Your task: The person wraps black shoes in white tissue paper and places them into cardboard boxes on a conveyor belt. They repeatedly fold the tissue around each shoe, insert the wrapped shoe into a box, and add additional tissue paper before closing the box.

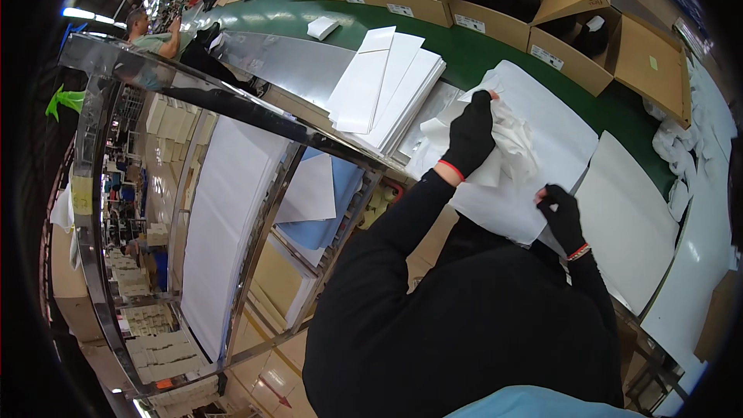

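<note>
My left hand (472, 138), in a black glove with bare fingertips, is closed on a bunch of crumpled white tissue paper (512, 139). The bunch lies on a large, smoother white paper sheet (553, 120) spread over the table. Close to that sheet's near right part is my right hand (563, 217), gloved the same way. Its fingers are curled in, and what they hold, if anything, is hidden. Beyond my left hand stands a stack of folded white papers (379, 101). Another large pale sheet (627, 220) lies to the right.
Open cardboard boxes (495, 19) with dark items line the far side of the green belt (449, 62). A metal-framed rack (267, 112) with white sheets stands on the left. Crumpled white paper (689, 139) lies at far right. Another person (166, 42) is at far left.
</note>
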A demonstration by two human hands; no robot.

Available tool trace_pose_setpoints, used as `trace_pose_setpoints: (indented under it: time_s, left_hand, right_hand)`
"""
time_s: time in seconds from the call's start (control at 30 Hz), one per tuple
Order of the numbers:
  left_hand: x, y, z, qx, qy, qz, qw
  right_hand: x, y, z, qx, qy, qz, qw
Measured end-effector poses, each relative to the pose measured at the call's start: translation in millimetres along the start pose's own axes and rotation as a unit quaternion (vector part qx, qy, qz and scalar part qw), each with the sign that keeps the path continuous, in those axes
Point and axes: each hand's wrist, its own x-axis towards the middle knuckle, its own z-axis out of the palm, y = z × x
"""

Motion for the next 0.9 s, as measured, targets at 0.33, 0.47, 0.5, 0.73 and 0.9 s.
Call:
trace_pose_setpoints:
  time_s: [0.33,0.47,0.5,0.73,0.9]
  left_hand:
    - [-50,-22,54,0.267,-0.019,0.027,0.963]
    - [-34,-51,69,0.133,-0.142,-0.034,0.980]
    - [-27,-59,72,0.035,-0.102,-0.043,0.993]
    - [24,-78,24,-0.477,-0.305,-0.254,0.784]
    - [-22,-109,67,-0.067,-0.104,-0.096,0.988]
  right_hand:
    - [2,61,38,-0.267,-0.042,-0.107,0.957]
    - [8,86,31,-0.282,0.029,-0.145,0.948]
    - [11,92,26,-0.336,0.058,-0.181,0.922]
    - [-12,74,-66,-0.320,0.174,-0.061,0.929]
    - [-37,85,-59,0.139,0.238,0.268,0.923]
